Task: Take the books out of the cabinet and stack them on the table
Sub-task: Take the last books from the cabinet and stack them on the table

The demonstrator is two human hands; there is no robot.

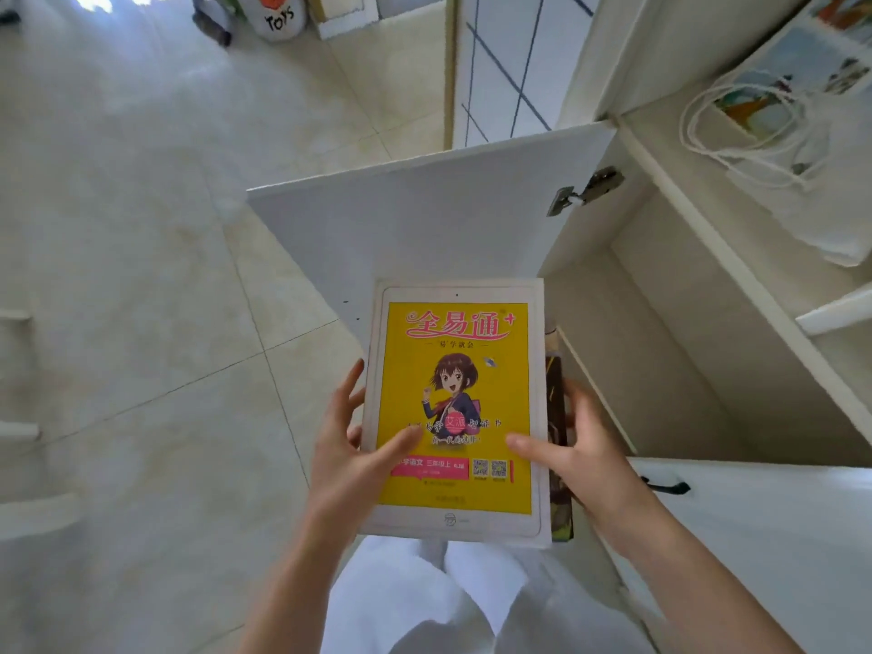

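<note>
I hold a small stack of books in front of me, above my lap. The top book (457, 370) has a yellow cover with a cartoon girl inside a white tablet-shaped border. A darker book (557, 417) shows along the stack's right edge, underneath. My left hand (349, 446) grips the left edge, thumb on the cover. On the right edge my right hand (575, 450) grips the stack, its thumb lying on the cover. The cabinet (660, 332) stands open to the right; the part of its inside that I see holds no books.
The cabinet's white door (424, 219) stands open behind the books, with a metal hinge (585, 188). Another white door with a black handle (665, 486) is at the lower right. A white tote bag (778, 125) lies on the shelf above. Tiled floor (141, 276) spreads left.
</note>
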